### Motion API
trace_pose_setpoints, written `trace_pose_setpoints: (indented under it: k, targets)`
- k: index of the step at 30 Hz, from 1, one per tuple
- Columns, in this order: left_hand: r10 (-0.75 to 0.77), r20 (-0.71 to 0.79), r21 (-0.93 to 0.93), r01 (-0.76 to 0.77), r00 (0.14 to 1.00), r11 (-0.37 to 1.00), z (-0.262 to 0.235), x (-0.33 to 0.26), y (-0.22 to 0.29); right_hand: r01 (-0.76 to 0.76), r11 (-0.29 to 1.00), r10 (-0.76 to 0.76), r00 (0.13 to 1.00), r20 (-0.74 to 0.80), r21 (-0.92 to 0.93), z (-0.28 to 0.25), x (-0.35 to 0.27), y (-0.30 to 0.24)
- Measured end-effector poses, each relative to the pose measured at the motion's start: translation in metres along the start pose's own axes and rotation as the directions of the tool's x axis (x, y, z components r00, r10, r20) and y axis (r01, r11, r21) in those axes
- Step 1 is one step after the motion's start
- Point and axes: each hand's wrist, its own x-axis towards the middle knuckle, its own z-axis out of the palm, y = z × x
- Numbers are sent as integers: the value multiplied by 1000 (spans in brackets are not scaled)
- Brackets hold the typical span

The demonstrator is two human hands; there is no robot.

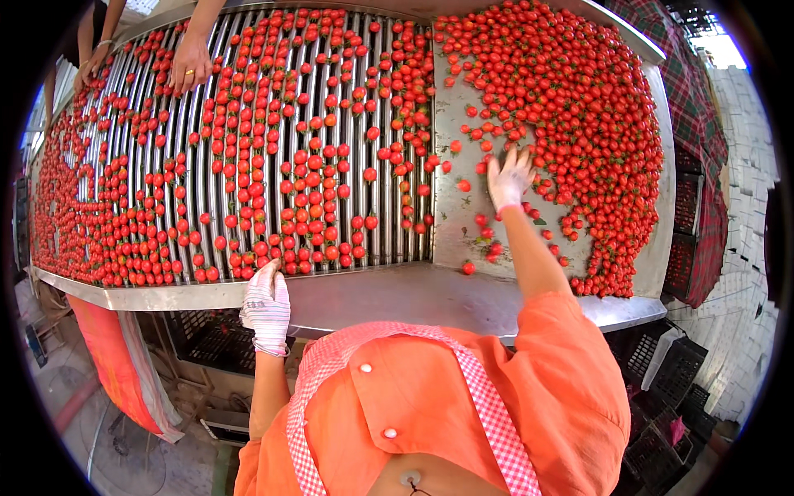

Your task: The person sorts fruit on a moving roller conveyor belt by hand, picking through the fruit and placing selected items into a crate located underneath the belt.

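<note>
My right hand (510, 178), in a thin pale glove, reaches over the metal feeding tray (463, 240) with its fingers spread. Its fingertips are at the near side of a large heap of small red tomatoes (579, 116), some with green stems. Scattered tomatoes lie around this hand. My left hand (266, 302), in a white striped glove, rests at the front metal rim (182, 295) of the roller conveyor (361, 149). Its fingers are bent together over the rim, close to tomatoes on the rollers, and the fingertips are partly hidden.
Tomatoes sit in rows between the steel rollers. Across the conveyor, another person's hand (191, 64) with a ring reaches over them; further left is another hand (93, 62). Black plastic crates (678, 368) stand at lower right. A plaid cloth (699, 140) hangs at right.
</note>
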Motion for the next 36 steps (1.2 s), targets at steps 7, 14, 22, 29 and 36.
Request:
trace_pose_setpoints:
  k: [7,14,22,29,36]
  targets:
    - [25,9,26,-25,1000,999,8,-2,0,79,523,-711,589,384,848,-75,-70,-105]
    - [-15,-9,88,16,1000,996,11,-4,13,93,671,-342,919,195,735,-15,5,-172]
    - [-35,-21,159,38,999,987,16,-7,20,69,866,-312,849,426,495,80,184,-215]
    - [-26,1,206,25,1000,978,21,-8,26,14,901,-250,834,491,434,90,168,-226]
    - [-27,4,177,25,1000,984,28,-8,30,185,830,-401,854,332,527,13,-3,-179]
